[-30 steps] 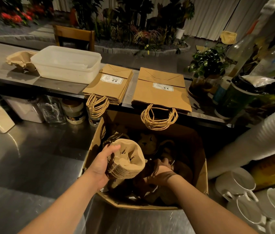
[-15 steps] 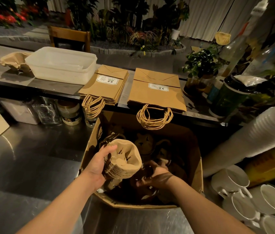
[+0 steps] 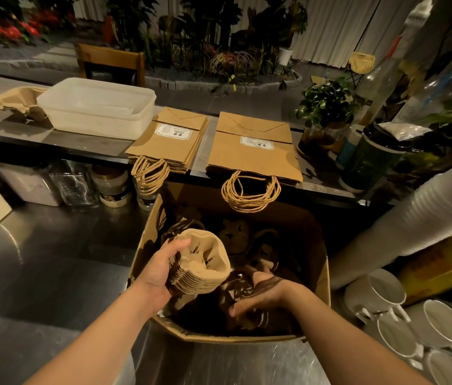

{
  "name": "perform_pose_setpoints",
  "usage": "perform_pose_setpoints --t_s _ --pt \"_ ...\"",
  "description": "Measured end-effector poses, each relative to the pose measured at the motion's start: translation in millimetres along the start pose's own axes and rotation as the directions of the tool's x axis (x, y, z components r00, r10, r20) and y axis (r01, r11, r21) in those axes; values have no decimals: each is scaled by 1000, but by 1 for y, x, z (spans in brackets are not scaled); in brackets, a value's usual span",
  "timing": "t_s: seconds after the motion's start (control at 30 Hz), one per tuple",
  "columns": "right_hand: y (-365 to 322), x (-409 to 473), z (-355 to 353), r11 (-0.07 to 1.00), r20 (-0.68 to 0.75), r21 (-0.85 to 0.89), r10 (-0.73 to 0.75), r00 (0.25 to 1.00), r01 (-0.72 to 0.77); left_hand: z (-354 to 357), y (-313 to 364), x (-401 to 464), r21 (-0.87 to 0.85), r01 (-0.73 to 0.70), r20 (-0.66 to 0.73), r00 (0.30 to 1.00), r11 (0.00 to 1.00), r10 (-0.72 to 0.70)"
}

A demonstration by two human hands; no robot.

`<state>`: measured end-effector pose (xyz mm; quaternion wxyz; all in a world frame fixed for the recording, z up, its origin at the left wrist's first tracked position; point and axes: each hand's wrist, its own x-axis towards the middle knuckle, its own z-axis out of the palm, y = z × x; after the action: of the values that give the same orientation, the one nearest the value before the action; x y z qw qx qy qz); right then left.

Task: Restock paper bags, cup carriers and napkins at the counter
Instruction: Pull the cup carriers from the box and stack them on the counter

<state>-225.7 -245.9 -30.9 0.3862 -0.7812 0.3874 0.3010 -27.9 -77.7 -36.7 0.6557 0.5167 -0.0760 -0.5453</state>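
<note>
My left hand [image 3: 158, 273] grips a stack of brown pulp cup carriers [image 3: 205, 262] and holds it over the left side of an open cardboard box [image 3: 230, 339]. Inside the box, my right hand [image 3: 263, 294] reaches down among more carriers [image 3: 236, 237] lying in deep shadow; its fingers point left and down, and its grip is hidden by the dark. Two stacks of brown paper bags, a smaller one [image 3: 169, 145] and a larger one [image 3: 252, 151], lie flat on the raised counter with their handles hanging over the edge. Other carriers [image 3: 16, 102] sit at the counter's far left.
A translucent plastic tub [image 3: 97, 107] stands on the counter between the far carriers and the bags. A potted plant [image 3: 327, 107] and a green lidded cup [image 3: 369, 159] stand at the right. Sleeves of white cups [image 3: 427, 218] and white mugs [image 3: 380, 295] crowd the right; jars [image 3: 111, 187] sit below the counter.
My right hand has come up from deeper in the box and moved toward its near side. My left hand keeps the carrier stack in about the same place.
</note>
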Motion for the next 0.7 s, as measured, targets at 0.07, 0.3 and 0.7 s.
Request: perform_pose_setpoints --t_s 0.07,0.3,0.7 --pt "2 -6 -2 1000 -8 -5 -27 1000 27 1 1 -1 -5 2 -2 1000 1000 -2" --pt "5 -35 -6 999 -47 33 2 999 -1 0 0 0 41 20 -19 1000 999 -19" --pt "18 -40 12 977 -387 181 -37 921 115 6 1 0 127 40 -68 997 991 -31"
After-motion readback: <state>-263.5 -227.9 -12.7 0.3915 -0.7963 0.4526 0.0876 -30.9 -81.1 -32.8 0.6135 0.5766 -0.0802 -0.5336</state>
